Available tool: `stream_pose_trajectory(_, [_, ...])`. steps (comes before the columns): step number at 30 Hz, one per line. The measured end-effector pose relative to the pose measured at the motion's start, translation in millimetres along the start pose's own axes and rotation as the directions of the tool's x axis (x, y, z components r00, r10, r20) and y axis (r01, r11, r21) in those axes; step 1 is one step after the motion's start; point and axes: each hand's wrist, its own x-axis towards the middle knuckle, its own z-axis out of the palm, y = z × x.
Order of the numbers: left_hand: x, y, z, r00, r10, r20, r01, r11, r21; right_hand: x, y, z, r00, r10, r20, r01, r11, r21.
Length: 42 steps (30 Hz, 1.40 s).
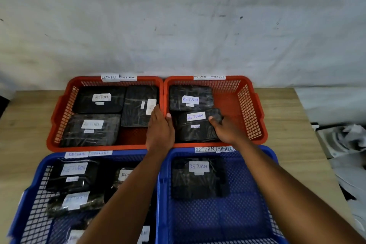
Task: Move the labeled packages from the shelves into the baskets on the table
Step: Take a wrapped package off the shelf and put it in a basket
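Four mesh baskets sit in a two-by-two block on the wooden table (pixel 287 117), pushed up to a pale, scuffed wall (pixel 178 16). The two across the middle of the frame are red and the two along the bottom are blue. Paper strips on their far rims read RETURN and OVERDUE where legible.

The right red basket (pixel 255 109) holds two black wrapped packages, each with a white RETURN label. The back package (pixel 190 91) lies flat in the basket's far left corner. The front package (pixel 195 134) lies just below it in the frame, its far edge meeting the back one. The right grip (pixel 227 129), a bare hand, is clamped on the right end of this front package, thumb on top and fingers curled over the edge. The left grip (pixel 159 130), the other bare hand, is apart and flat with straight fingers. It lies across the two rims where the red baskets meet, its thumb at the front package's left edge.

The left red basket (pixel 59 117) holds a back-left package (pixel 111 107), a front-left package (pixel 91 138) and a sideways package (pixel 134 113) on the right. The right blue basket (pixel 217 220) holds a lone package (pixel 198 186) labelled RETURN in its far left part. The left blue basket (pixel 31 194) holds several labelled packages (pixel 85 182), partly hidden by the left forearm (pixel 122 194). At the right edge of the frame lies blurred grey and white clutter (pixel 346 138) that I cannot make out.
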Motion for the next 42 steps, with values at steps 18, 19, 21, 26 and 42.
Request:
stream_pose_trajectory(18, [0.8, 2.2, 1.0, 1.0, 0.019, -0.021, -0.02, 0.998, -0.055, 27.3, 7.2, 28.2, 0.997, 0.079, -0.02, -0.081, 0.99, -0.113])
stream_pose_trajectory(19, [0.7, 1.7, -0.7, 1.0, 0.017, -0.016, -0.019, 0.994, -0.109, 24.6, 7.6, 31.3, 0.994, 0.058, -0.092, -0.066, 0.993, -0.094])
stream_pose_trajectory(21, [-0.6, 1.7, -8.4, 1.0, -0.011, -0.015, 0.007, 0.965, -0.26, 10.5, 3.8, 35.6, 0.954, -0.063, -0.294, 0.044, 0.997, -0.07])
stream_pose_trajectory(26, [-9.7, -9.9, -48.2, 0.984, 0.161, -0.075, -0.175, 0.954, -0.245, -28.0, -26.8, 54.2, 0.793, -0.487, -0.367, 0.461, 0.873, -0.162])
stream_pose_trajectory(42, [-165.1, -265.0, -342.1, 0.99, -0.081, -0.113, 0.075, 0.995, -0.061, -208.8, -225.7, 320.4, 0.491, -0.808, 0.326, 0.869, 0.483, -0.113])
